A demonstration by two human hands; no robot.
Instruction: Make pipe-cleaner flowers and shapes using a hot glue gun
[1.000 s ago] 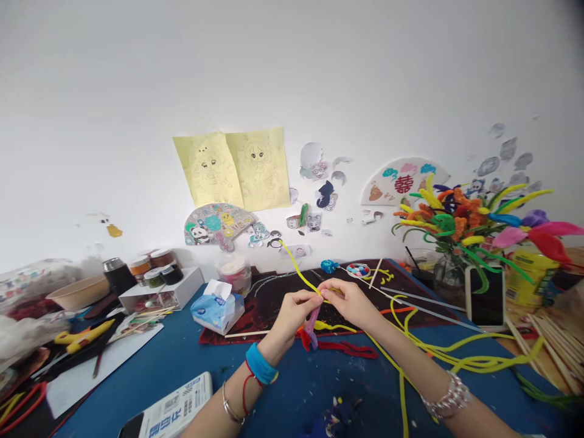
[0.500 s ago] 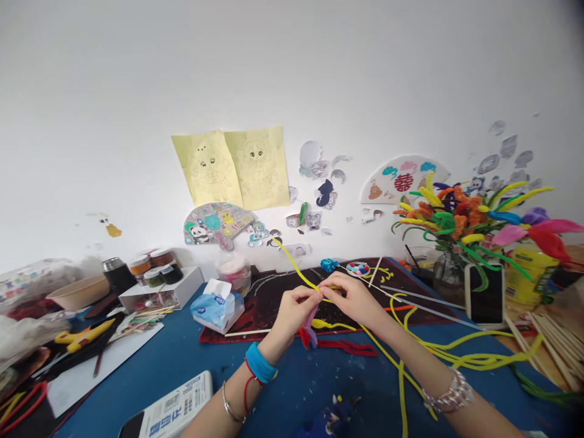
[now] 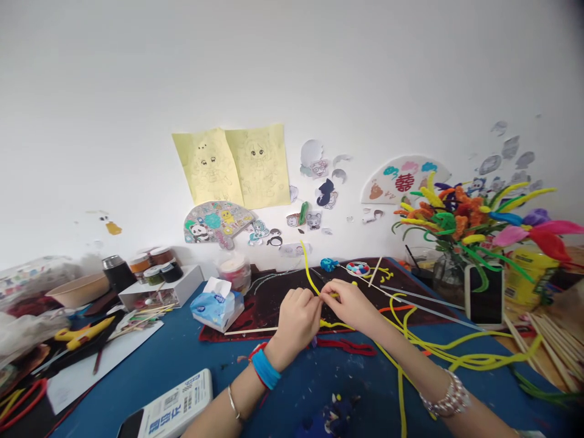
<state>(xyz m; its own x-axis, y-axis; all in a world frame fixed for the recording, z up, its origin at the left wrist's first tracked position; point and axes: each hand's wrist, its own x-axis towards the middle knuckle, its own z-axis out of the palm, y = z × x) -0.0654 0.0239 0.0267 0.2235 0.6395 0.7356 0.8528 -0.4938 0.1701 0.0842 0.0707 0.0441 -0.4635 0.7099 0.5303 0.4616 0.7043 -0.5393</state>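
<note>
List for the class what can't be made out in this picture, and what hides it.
All in the head view:
Left hand: its fingertips, and whatever they grip, are hidden behind the back of the hand.
Yellow stem: where it passes the fingers, the knuckles may cover part.
Dark blue object: cut off by the bottom edge.
Glass vase: partly behind the flowers and upright phone.
Yellow tub: its print is too blurred to read.
</note>
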